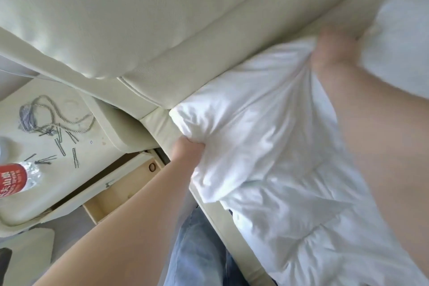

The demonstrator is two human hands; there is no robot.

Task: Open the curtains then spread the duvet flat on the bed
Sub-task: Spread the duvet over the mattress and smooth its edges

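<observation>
The white duvet (267,146) lies rumpled along the head end of the bed, its corner bunched against the cream padded headboard (139,18). My left hand (188,148) is shut on the duvet's near corner at the bed's edge. My right hand (332,51), blurred, grips a gathered fold of the duvet's top edge close to the headboard. A white pillow (399,37) lies just right of that hand. No curtains are in view.
A cream bedside table (76,183) stands at the left with its drawer (120,190) pulled out. On it lie a grey cord (41,111), several hairpins and a red-labelled plastic bottle (16,181). My legs in jeans (199,251) stand against the bed's side.
</observation>
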